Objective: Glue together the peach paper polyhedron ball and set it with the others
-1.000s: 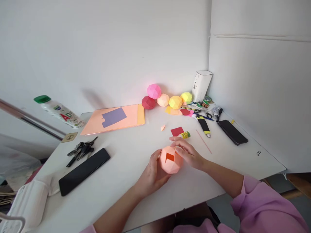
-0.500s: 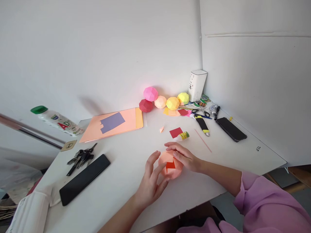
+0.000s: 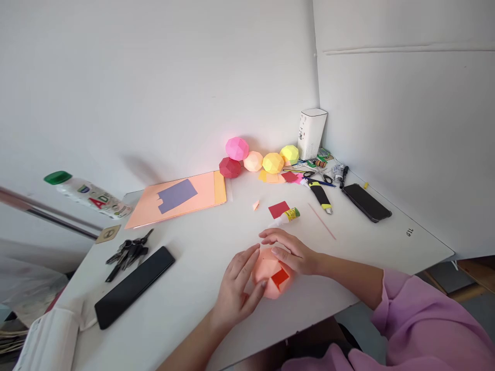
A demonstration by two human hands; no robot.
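Peach paper ball [image 3: 266,269] is between both hands near the table's [image 3: 193,288] front edge: faceted, roundish, angular opening [image 3: 280,277] at its 4 o'clock, glowing orange-red inside. Left hand [image 3: 236,286] grips it from 9 o'clock, thumb on front; right hand [image 3: 294,252] grips from 1 o'clock, fingers curved over.

left fingers [image 3: 243,262], right fingers [image 3: 277,236] around peach paper ball [image 3: 266,268], 5 balls [image 3: 253,162] behind
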